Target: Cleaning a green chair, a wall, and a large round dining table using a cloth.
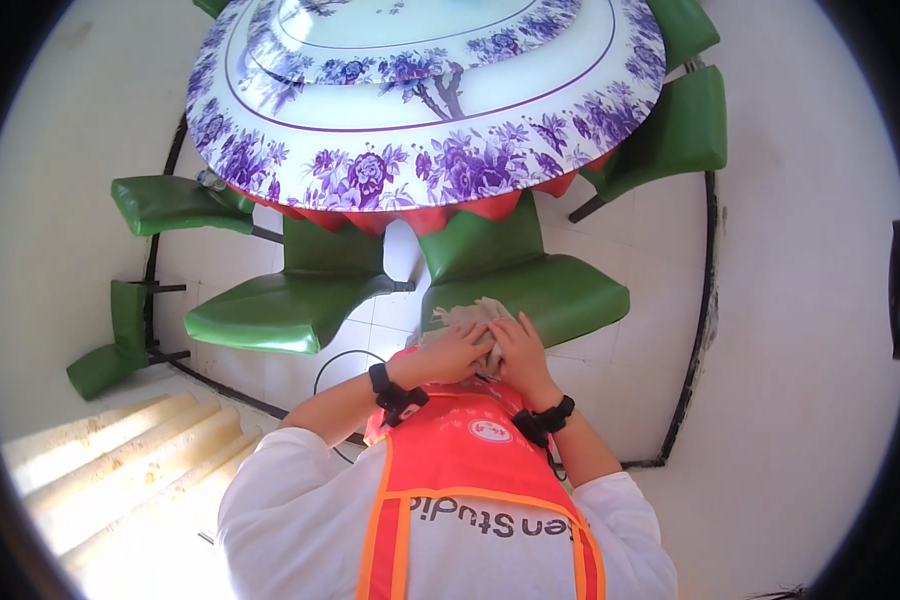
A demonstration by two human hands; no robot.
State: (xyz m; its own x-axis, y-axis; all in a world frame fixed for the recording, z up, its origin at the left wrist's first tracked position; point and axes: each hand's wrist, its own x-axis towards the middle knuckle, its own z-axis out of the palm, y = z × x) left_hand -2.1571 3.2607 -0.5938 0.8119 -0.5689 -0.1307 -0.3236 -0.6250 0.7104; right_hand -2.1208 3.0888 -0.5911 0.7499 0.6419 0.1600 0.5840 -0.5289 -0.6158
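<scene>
A crumpled grey-beige cloth [470,313] is bunched up close in front of my body. My left hand [454,353] lies over its near left side with the fingers bent onto it. On the right side, my right hand [521,355] presses its fingers into the same cloth, and the fingertips of both hands nearly meet. Part of the cloth is hidden under the hands. Just beyond it is a green chair [530,290], its seat turned toward me. I wear a red apron with orange edging [470,450] and a black band on each wrist.
A round table [370,190] with a purple floral top and a raised middle stands ahead, red fabric hanging under its rim. More green chairs [270,305] surround it. A small green chair [120,345] is by the left wall. A thin dark cable [317,385] loops at my left.
</scene>
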